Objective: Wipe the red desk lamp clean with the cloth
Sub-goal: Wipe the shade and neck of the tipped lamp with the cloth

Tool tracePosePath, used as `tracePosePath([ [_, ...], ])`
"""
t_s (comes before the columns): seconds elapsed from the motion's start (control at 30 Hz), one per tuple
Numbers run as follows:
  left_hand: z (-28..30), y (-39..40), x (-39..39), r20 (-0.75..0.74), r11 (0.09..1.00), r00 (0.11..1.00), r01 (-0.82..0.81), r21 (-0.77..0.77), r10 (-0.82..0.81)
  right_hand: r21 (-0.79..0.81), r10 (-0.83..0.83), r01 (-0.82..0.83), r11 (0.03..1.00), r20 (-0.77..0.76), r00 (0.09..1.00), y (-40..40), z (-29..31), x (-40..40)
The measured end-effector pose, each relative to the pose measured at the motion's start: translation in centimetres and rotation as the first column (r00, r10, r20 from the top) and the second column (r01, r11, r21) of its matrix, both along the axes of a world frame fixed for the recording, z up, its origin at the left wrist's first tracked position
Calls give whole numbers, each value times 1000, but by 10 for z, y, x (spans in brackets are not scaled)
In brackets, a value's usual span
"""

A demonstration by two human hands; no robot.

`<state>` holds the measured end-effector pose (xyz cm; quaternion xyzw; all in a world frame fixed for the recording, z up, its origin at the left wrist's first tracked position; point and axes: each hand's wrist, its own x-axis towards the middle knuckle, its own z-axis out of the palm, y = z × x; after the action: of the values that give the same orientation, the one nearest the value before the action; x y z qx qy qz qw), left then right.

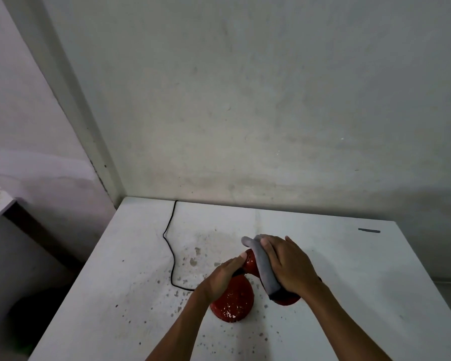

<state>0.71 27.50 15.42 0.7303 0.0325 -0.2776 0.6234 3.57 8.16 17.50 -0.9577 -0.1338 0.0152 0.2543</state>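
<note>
The left grip (pixel 223 277) curls round the neck of the red desk lamp (pixel 232 300). The right grip (pixel 289 264), fingers flat, presses the cloth (pixel 263 267) on its shade. Pressing hard could tip the base.

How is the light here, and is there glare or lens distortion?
Head view: light is dim and soft, no harsh glare; pale specks on the round base of the red desk lamp could be glints or dirt; the wide lens slants the wall corner and spreads the stained white table.

Head view, high, angled down at table (pixel 323 256), wall behind
</note>
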Motion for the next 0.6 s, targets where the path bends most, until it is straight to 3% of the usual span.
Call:
tracePosePath([
  [0.17, -3, -1, 0, 32, 999, 999, -5, 36, 4, 30, 41, -50, 998, 257, 966, 0, -22, -29],
  [0.4, -3, -4, -4, 57, 998, 998, -41, 52, 38, 4, 85, -94, 996, 381, 920, -6, -23, -21],
  [0.47, 2, -5, -5, 53, 997, 997, -61, 40, 59, 19, 114, -127, 992, 337, 935, -6, -13, -12],
  [0.6, 3, -7, -5, 39, 996, 997, -75, 40, 74, 0, 186, -187, 982, 60, 981, -9, 5, 10],
])
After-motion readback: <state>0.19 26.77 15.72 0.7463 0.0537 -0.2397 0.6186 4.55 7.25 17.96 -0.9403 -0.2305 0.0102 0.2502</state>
